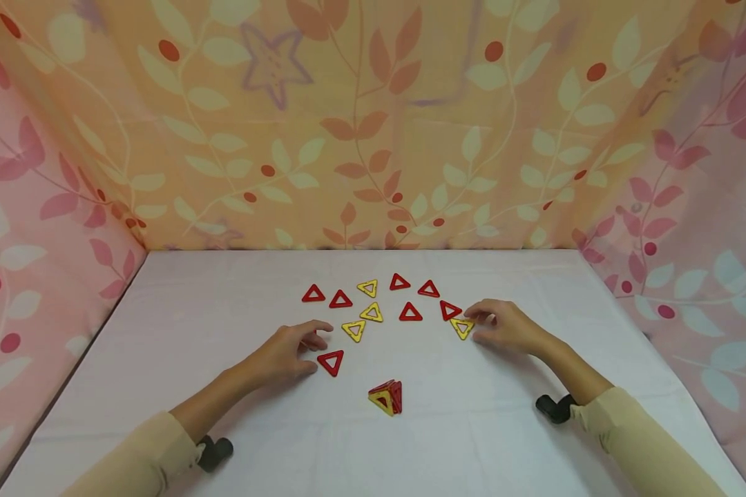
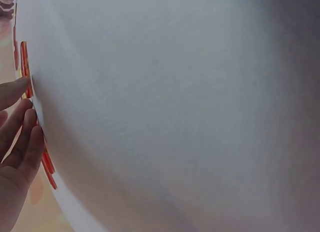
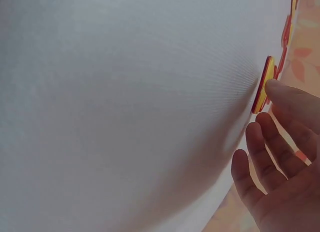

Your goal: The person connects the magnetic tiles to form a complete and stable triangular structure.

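With 12 o'clock at the far edge of the bench (image 1: 472,442), a yellow triangle (image 1: 462,336) is lying at about 9 o'clock of the right hand (image 1: 503,326), its far edge meeting a red neighbour (image 1: 442,311). The right hand is keeping thumb and fingers apart around nothing. The right wrist view is showing the thumb overlapping a yellow piece with a red strip along it, a strip the head view is not showing on the yellow triangle; whether they are touching I cannot tell.

A red triangle (image 1: 334,372) is lying just beside the left hand (image 1: 291,351), towards its 4 o'clock. The left hand is curving loosely, thumb and fingers spread; between them the head view is showing a red sliver (image 1: 316,333), too hidden to judge. The left wrist view is showing red edges behind the fingers, plus part of the right hand at 11 o'clock.

A small red-and-yellow pyramid (image 1: 390,404) is standing nearer the person, between the hands. Other triangles (image 1: 410,319) are spreading from its 11 to its 1 o'clock. Only the head view is showing the pale sleeves (image 1: 138,455) and black wrist devices (image 1: 215,453). A leaf-patterned curtain (image 1: 373,145) is hanging at 12 o'clock.
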`<state>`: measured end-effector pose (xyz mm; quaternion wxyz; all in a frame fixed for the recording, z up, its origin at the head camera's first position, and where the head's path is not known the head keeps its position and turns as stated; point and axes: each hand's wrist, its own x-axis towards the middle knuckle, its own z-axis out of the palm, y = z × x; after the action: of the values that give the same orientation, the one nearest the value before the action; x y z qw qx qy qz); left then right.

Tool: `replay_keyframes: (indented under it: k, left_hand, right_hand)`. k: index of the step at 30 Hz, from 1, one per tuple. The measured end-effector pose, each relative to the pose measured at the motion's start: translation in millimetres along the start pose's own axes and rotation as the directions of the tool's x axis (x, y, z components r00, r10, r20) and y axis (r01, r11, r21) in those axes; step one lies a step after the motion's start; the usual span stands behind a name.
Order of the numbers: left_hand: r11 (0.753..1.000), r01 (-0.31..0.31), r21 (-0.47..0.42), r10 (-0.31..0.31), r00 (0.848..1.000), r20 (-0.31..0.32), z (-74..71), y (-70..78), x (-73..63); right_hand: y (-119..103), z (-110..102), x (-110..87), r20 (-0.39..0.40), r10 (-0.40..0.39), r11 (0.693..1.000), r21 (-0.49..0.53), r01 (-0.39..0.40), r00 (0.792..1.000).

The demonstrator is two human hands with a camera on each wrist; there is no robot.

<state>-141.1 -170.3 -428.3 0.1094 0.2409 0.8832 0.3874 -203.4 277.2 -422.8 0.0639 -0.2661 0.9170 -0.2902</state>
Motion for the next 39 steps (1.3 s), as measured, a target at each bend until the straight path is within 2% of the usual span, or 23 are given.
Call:
replay_keyframes:
  k: [9, 17, 29, 39]
  left_hand:
    - [1.000, 0.027, 0.005, -0.027, 1.000, -0.005, 3.8, 4.5, 3.2]
    - [1.000, -0.008, 0.015, 0.008, 1.000, 0.006, 8.5, 5.3, 6.4]
    - [0.999, 0.038, 0.013, -0.038, 0.999, -0.007, 15.5, 10.9, 10.5]
    - [0.999, 0.039, 0.021, -0.038, 0.999, -0.028, 20.9, 14.9, 15.1]
  right_hand:
    - [0, 4, 3.8, 0.018, -0.016, 1.000, -0.007, 0.016, 1.000]
    - [-5, 8, 8.6, 0.050, -0.019, 1.000, 0.010, 0.019, 0.999]
    - [-16, 15, 11.8, 0.104, -0.022, 0.999, 0.026, 0.019, 0.994]
    - [-27, 21, 19.1, 0.143, -0.044, 0.997, 0.062, 0.035, 0.989]
